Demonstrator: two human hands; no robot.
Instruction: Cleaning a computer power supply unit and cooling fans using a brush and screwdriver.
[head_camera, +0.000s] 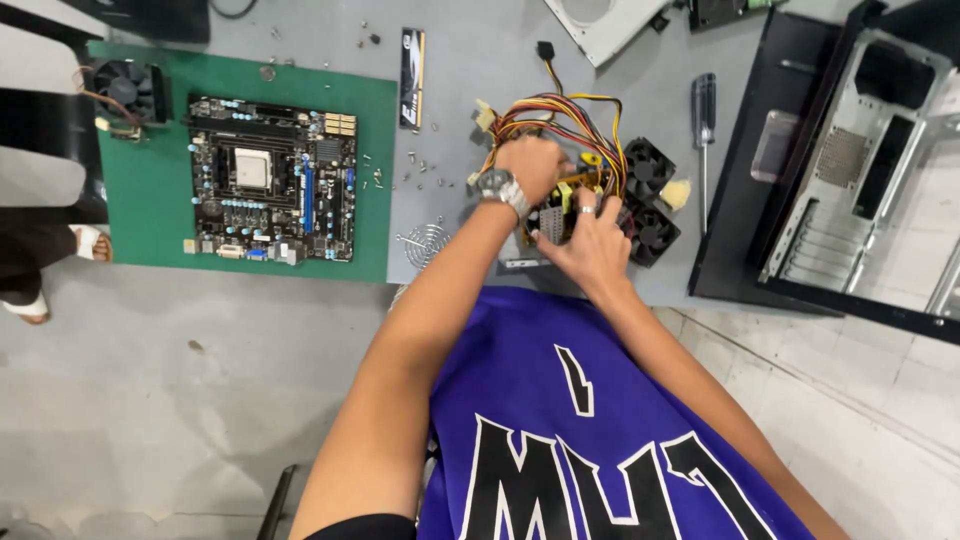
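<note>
1. Here, the power supply sits on the grey bench, near its front edge and right of the middle, with its cover off and its insides showing.
2. The left hand is closed around the bundle of coloured wires where they leave the unit; a watch is on that wrist. Grip the bundle as a whole rather than single strands, so no plug or solder joint takes the pull.
3. The right hand clasps the near side of the power supply, fingers curled over its edge. Keep it pressing down so the unit does not slide toward the two black fans just beside it.
4. Loose screws lie scattered between the unit and the green mat with the motherboard; I would keep the wires from sweeping over them.
5. The screwdriver lies farther right, beside the black computer case, within reach of the right hand.
</note>
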